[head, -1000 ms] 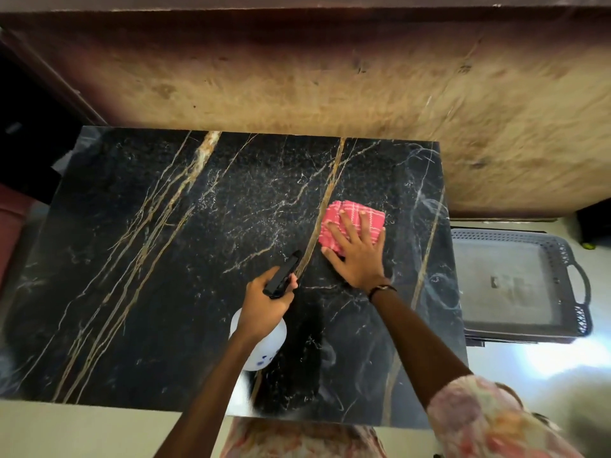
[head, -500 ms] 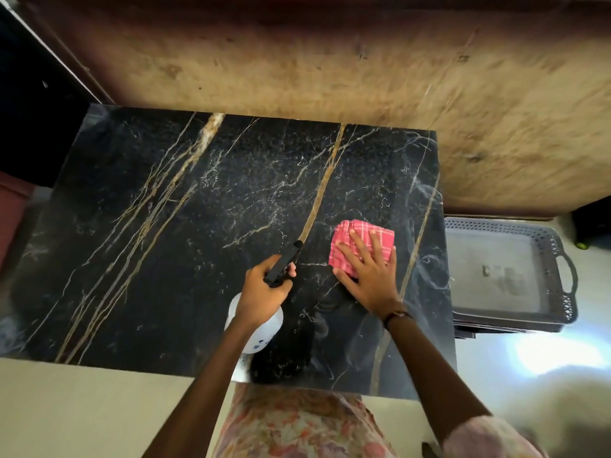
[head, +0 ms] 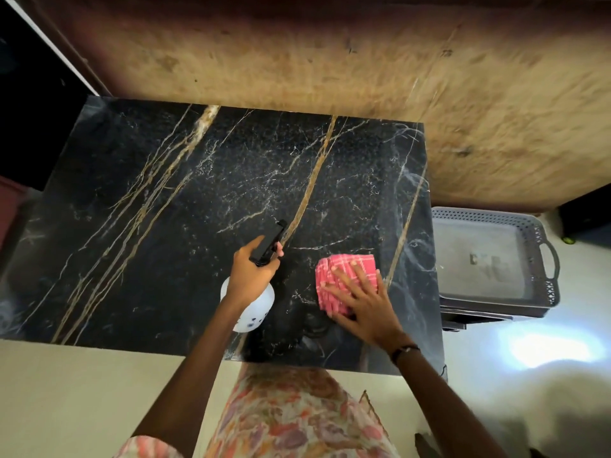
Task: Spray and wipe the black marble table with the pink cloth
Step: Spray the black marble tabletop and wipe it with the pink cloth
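Black gold-veined marble tabletop point(head: 165, 209) fills the view, grey basket tray point(head: 489, 259) just beside its right edge, white spray bottle point(head: 253, 312) gripped at its black trigger by the left hand point(head: 253, 276), right hand point(head: 367, 305) pressing flat, fingers spread, on the folded pink cloth point(head: 344, 276) near the tabletop's front-right.

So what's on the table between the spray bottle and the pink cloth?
Nothing: in the head view, only bare black marble table shows between the spray bottle and the pink cloth.
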`<action>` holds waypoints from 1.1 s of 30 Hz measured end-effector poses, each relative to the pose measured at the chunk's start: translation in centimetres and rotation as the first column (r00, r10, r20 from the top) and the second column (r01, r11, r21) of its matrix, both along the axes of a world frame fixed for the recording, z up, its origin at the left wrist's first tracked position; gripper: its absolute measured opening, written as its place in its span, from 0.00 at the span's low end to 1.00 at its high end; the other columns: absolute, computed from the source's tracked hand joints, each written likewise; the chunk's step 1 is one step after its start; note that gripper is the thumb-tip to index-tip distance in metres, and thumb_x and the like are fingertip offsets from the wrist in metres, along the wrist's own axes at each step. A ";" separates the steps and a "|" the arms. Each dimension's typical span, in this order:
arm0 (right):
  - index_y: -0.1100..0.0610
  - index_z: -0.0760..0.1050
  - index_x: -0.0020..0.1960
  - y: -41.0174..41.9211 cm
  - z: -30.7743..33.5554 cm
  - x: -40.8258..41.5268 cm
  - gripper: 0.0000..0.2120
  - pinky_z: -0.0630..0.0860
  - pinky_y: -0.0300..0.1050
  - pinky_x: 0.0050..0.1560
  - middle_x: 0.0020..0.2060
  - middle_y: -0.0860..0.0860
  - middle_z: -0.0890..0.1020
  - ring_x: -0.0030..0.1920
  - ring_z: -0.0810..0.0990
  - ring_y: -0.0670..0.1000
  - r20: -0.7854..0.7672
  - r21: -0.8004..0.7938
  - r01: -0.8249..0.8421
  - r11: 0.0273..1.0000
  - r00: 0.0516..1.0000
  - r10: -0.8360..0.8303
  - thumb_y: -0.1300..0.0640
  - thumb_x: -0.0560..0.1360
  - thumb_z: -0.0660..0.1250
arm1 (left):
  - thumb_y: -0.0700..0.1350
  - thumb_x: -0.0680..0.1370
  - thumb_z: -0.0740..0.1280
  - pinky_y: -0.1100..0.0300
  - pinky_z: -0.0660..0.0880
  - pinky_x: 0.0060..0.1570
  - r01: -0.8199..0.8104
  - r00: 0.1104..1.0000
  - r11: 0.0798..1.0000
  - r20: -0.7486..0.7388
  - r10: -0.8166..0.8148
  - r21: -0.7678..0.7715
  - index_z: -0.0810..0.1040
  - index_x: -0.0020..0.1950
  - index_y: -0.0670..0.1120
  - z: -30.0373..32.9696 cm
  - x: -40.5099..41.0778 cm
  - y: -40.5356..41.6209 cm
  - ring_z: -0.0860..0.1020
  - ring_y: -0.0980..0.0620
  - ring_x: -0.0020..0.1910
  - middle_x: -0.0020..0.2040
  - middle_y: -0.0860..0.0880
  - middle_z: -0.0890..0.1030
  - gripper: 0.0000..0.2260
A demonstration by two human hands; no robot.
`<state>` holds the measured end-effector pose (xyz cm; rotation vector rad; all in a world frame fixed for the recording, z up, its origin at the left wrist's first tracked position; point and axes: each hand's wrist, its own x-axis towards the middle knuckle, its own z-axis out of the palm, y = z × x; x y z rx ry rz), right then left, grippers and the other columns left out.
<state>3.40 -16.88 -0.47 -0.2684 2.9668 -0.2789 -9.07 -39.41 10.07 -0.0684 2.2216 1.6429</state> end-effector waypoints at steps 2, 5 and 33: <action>0.41 0.60 0.74 -1.6 0.3 -2.4 0.28 0.54 0.76 0.68 0.76 0.47 0.59 0.77 0.53 0.59 0.034 -0.018 0.155 0.988 0.987 -0.155 0.34 0.76 0.53 | 0.32 0.73 0.66 0.66 0.70 0.37 0.004 1.000 1.000 0.007 -0.004 -0.013 0.79 0.42 0.49 0.1 0.2 -0.3 0.77 0.60 0.34 0.39 0.50 0.81 0.11; 0.42 0.61 0.73 -6.6 0.5 -3.9 0.28 0.49 0.77 0.67 0.75 0.49 0.62 0.76 0.55 0.62 0.040 -0.034 0.216 0.976 0.976 -0.215 0.35 0.76 0.52 | 0.32 0.73 0.66 0.65 0.69 0.36 0.030 0.999 0.999 0.020 -0.029 -0.035 0.80 0.44 0.48 -0.1 1.0 -1.3 0.77 0.59 0.34 0.39 0.50 0.82 0.12; 0.43 0.57 0.75 -10.3 -0.7 11.2 0.27 0.54 0.74 0.69 0.77 0.49 0.58 0.77 0.50 0.59 -0.049 -0.014 0.248 0.969 0.967 -0.249 0.35 0.78 0.49 | 0.31 0.74 0.66 0.74 0.74 0.48 0.132 0.989 0.991 -0.069 -0.132 -0.014 0.79 0.46 0.48 1.2 9.6 -9.0 0.80 0.61 0.45 0.38 0.57 0.82 0.12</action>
